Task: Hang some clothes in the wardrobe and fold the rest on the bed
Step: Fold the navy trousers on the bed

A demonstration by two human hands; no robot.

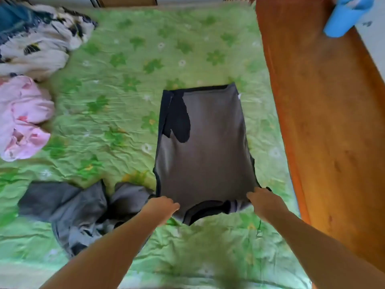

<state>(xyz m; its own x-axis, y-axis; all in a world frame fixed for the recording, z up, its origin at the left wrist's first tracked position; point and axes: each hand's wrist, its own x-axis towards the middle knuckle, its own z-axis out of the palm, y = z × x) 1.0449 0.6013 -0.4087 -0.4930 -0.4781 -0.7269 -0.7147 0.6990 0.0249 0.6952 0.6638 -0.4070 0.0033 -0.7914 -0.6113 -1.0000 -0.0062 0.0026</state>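
On the bed [125,80], left fingers [173,206] and right fingers [251,196] pinch near corners of the grey shirt [204,142].

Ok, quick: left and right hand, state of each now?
Left hand: grips the grey garment at its near edge.
Right hand: grips the same near edge.

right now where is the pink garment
In the head view, the pink garment lies crumpled at the left edge of the bed, between the white patterned pile beyond it and the grey heap nearer the person, well left of the grey shirt.
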